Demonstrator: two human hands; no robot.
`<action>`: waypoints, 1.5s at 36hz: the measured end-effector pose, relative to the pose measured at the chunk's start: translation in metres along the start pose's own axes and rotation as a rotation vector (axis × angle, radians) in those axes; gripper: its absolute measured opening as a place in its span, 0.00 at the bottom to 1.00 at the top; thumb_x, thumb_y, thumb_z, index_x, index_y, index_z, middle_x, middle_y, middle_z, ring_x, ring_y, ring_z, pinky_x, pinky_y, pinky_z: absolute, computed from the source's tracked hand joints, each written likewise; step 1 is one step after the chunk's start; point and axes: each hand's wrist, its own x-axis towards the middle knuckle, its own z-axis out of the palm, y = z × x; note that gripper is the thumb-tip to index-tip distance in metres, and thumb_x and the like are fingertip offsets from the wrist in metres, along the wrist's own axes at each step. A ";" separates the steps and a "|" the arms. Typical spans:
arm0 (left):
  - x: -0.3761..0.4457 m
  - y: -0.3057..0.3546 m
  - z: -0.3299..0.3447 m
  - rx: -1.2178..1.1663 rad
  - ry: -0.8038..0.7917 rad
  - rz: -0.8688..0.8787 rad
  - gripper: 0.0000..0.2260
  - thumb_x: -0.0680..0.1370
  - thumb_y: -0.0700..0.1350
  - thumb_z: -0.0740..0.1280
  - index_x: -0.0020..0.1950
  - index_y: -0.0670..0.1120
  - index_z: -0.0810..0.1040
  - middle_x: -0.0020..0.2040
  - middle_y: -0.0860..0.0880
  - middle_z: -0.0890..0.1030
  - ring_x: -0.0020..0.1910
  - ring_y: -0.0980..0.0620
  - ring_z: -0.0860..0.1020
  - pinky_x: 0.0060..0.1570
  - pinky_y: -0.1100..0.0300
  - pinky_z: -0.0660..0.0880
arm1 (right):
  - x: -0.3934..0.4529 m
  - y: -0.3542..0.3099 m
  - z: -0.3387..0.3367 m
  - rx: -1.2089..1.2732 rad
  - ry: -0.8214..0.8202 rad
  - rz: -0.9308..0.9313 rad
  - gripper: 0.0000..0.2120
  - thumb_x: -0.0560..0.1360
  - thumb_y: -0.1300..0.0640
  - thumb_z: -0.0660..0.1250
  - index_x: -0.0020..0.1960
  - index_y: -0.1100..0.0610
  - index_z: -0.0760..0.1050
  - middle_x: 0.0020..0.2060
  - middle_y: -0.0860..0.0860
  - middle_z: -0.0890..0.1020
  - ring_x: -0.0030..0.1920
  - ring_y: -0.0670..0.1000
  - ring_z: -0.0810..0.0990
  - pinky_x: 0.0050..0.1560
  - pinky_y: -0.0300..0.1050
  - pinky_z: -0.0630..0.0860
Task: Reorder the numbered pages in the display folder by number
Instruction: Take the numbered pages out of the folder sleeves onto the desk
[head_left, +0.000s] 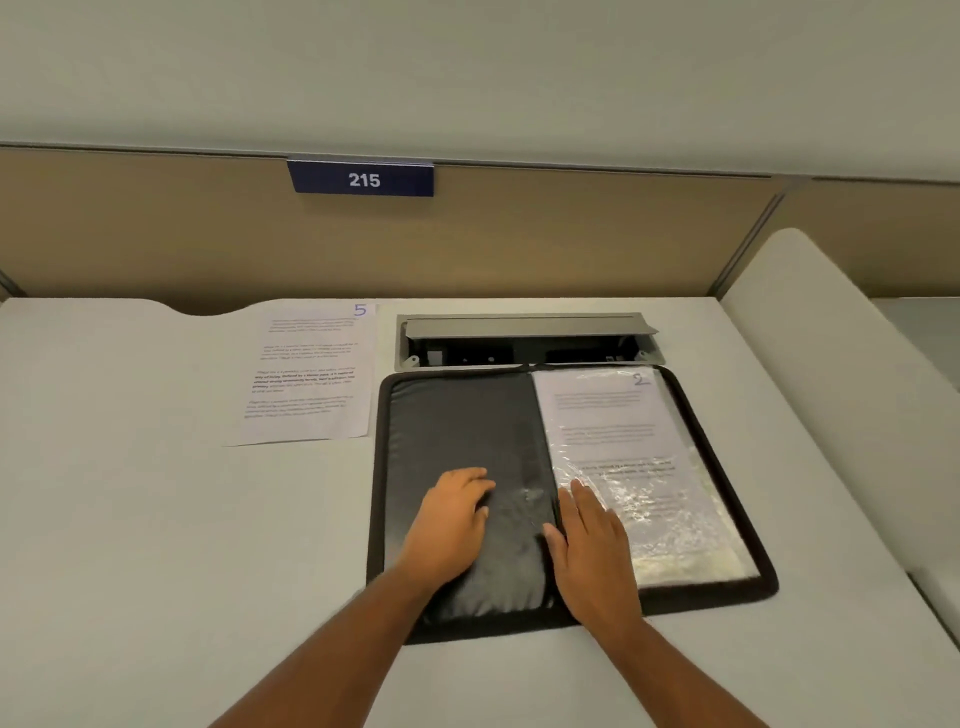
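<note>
1. Lying open on the white counter (156, 493), the black display folder (727, 587) sits right of centre, just near of a recessed cable box (524, 338).
2. Its right half shows a sleeved page marked 2 (623, 415); the left half is a dark inner cover.
3. Left hand (452, 525) rests on that cover, fingers spread loosely, grip holding nothing.
4. Right hand (592, 551) lies flat by the spine, fingers straight, touching the sleeve.
5. Loose page marked 5 (311, 374) lies on the counter, far left of the folder.
</note>
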 end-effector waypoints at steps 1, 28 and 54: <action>-0.002 0.007 0.005 0.001 -0.011 0.006 0.17 0.82 0.46 0.64 0.72 0.50 0.76 0.74 0.53 0.71 0.74 0.54 0.66 0.75 0.57 0.61 | -0.005 0.008 -0.003 0.001 0.000 0.032 0.32 0.84 0.39 0.45 0.79 0.56 0.67 0.78 0.53 0.68 0.78 0.54 0.64 0.77 0.55 0.63; 0.006 0.121 0.029 -0.631 0.018 -0.383 0.03 0.82 0.47 0.68 0.55 0.54 0.78 0.52 0.58 0.83 0.51 0.61 0.80 0.49 0.67 0.74 | -0.049 0.079 -0.014 0.026 0.128 0.105 0.26 0.82 0.52 0.62 0.79 0.53 0.66 0.76 0.68 0.64 0.76 0.68 0.66 0.71 0.65 0.70; 0.003 0.032 -0.022 -0.855 0.314 -0.842 0.16 0.78 0.31 0.67 0.63 0.42 0.74 0.55 0.36 0.82 0.37 0.51 0.80 0.28 0.65 0.75 | -0.065 0.063 -0.025 0.156 0.213 -0.195 0.27 0.85 0.44 0.52 0.77 0.59 0.69 0.77 0.56 0.68 0.76 0.55 0.69 0.72 0.54 0.70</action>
